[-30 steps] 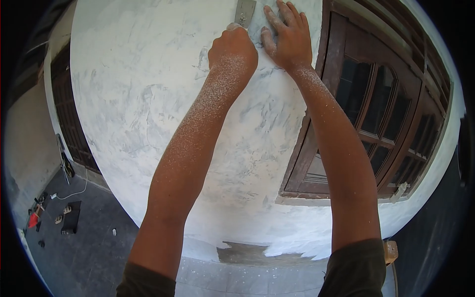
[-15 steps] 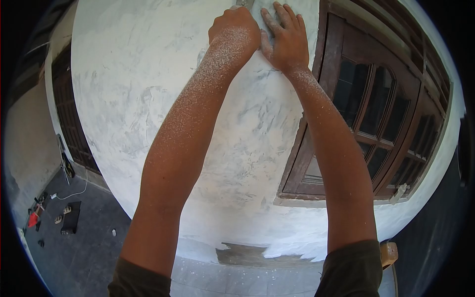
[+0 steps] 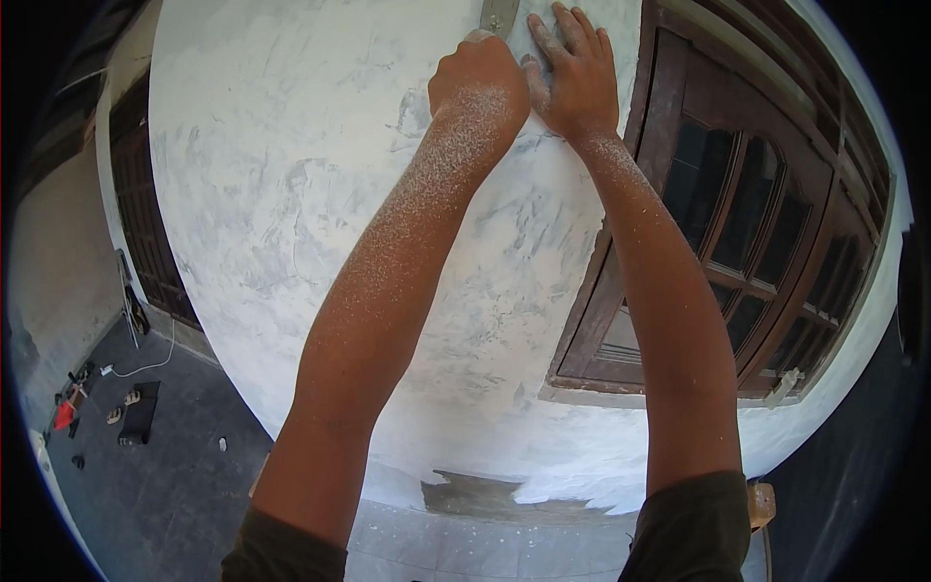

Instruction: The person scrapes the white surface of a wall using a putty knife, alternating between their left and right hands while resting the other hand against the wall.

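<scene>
My left hand (image 3: pixel 480 87) is closed in a fist around a scraper near the top of the view. The scraper's flat grey metal blade (image 3: pixel 499 16) sticks up beyond the fist against the wall (image 3: pixel 320 223); its handle is hidden in my fingers. White dust covers the back of my left wrist and forearm. Close beside it, my right hand (image 3: pixel 579 82) lies flat on the wall with fingers stretched out, greyish powder on the fingertips and thumb. The wall is whitish with grey, patchy smears.
Right of my hands is a brown wooden window (image 3: pixel 742 204) with glass panes. Low on the wall lies a bare grey-brown patch (image 3: pixel 475 495). On the dark floor at the left are a black mat (image 3: pixel 141 412), a red object (image 3: pixel 65 415) and a white cable (image 3: pixel 145 368). A dark door (image 3: pixel 145 209) stands behind.
Both hands sit slightly lower and further right in view, the left more so, and more of the scraper's blade shows. The view itself has shifted a little. Both hands' poses are unchanged.
</scene>
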Tool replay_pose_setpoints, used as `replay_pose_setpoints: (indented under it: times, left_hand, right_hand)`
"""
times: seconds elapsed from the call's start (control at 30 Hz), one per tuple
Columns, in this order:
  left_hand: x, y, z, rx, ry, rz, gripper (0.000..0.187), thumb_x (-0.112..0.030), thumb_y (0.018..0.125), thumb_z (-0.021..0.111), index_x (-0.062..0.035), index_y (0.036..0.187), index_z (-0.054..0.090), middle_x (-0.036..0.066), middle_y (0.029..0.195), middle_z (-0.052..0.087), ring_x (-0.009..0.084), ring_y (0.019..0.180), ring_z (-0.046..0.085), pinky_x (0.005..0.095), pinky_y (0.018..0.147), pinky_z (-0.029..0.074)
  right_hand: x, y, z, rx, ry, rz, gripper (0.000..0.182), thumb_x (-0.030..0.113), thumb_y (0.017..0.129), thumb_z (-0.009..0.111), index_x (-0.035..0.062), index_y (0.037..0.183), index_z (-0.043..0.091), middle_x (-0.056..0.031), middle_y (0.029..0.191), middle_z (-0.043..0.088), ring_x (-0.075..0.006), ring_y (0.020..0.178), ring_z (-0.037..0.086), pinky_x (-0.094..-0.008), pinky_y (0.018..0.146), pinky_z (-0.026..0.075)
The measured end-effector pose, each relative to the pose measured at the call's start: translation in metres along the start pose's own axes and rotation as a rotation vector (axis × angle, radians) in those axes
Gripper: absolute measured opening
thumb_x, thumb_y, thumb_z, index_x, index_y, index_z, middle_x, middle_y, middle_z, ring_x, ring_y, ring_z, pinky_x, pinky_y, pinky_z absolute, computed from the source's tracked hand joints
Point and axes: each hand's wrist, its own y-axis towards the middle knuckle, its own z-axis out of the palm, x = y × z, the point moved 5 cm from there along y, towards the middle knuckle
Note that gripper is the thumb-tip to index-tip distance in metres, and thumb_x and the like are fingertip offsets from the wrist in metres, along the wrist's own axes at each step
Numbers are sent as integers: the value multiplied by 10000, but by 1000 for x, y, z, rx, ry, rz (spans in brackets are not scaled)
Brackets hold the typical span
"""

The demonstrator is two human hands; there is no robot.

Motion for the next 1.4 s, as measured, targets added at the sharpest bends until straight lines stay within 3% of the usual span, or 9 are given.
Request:
replay_pose_setpoints:
  times: [0.07, 0.13, 0.43, 0.6, 0.83, 1.0, 1.17, 1.3, 1.4]
  left_hand:
    - [11, -3, 10, 11, 10, -9, 370, -227, 924, 648, -7, 1222, 649, 211, 1194, 698, 362, 1087, 705, 480, 923, 575]
    - [2, 15, -1, 15, 14, 17, 380, -232, 925, 647, -6, 1230, 646, 211, 1196, 697, 362, 1095, 702, 482, 928, 573]
    - [9, 5, 0, -22, 46, -7, 410, -245, 927, 637, -7, 1260, 638, 217, 1186, 700, 361, 1139, 683, 463, 953, 562]
    - [-2, 46, -18, 70, 18, -23, 385, -239, 930, 626, -18, 1244, 648, 218, 1187, 700, 364, 1129, 686, 470, 943, 565]
    - [19, 5, 3, -14, -3, -56, 401, -240, 923, 645, 18, 1231, 640, 240, 1194, 689, 385, 1129, 682, 474, 946, 562]
    - [-1, 33, -24, 83, -45, -29, 414, -232, 925, 643, 17, 1256, 632, 235, 1199, 690, 369, 1118, 692, 473, 934, 569]
    - [29, 5, 9, -26, 25, -45, 376, -227, 934, 631, 1, 1233, 651, 222, 1168, 702, 360, 1110, 697, 470, 932, 570]
    - [8, 41, -12, 88, 28, -17, 399, -218, 922, 643, 15, 1245, 627, 231, 1159, 702, 366, 1097, 700, 469, 923, 573]
    - [10, 32, -8, 20, 14, 15, 378, -215, 930, 637, 16, 1229, 627, 230, 1148, 704, 374, 1083, 702, 466, 910, 577]
  right_hand:
    - [-3, -2, 4, 9, 7, 11, 554, 255, 900, 606, 25, 1403, 568, -230, 1536, 441, -413, 1451, 353, -544, 1214, 247]
    - [-8, -3, 7, -66, -75, -46, 542, 294, 905, 657, 225, 1437, 585, -121, 1557, 446, -319, 1466, 360, -501, 1242, 211]
    - [-9, -6, 9, -68, -56, -40, 540, 301, 915, 642, 199, 1442, 580, -119, 1552, 455, -316, 1465, 366, -496, 1245, 208]
    - [-10, -4, 9, -67, -74, -44, 521, 306, 922, 624, 196, 1431, 592, -119, 1550, 458, -318, 1462, 370, -496, 1244, 209]
    - [-9, -4, 8, -62, -51, -50, 514, 292, 924, 620, 205, 1429, 594, -114, 1556, 449, -321, 1461, 370, -499, 1243, 211]
    - [-10, -4, 9, -76, -54, -52, 519, 283, 916, 632, 200, 1428, 596, -119, 1556, 448, -322, 1461, 370, -503, 1239, 217]
    - [-9, -5, 8, -77, -51, -46, 525, 285, 913, 636, 197, 1429, 594, -122, 1551, 456, -319, 1459, 375, -507, 1238, 218]
    - [-9, -4, 9, -78, -52, -54, 521, 287, 911, 633, 190, 1422, 601, -126, 1546, 463, -324, 1458, 376, -508, 1237, 217]
    - [-10, -6, 9, -65, -62, -44, 519, 287, 911, 630, 187, 1419, 604, -129, 1549, 456, -325, 1461, 371, -509, 1236, 217]
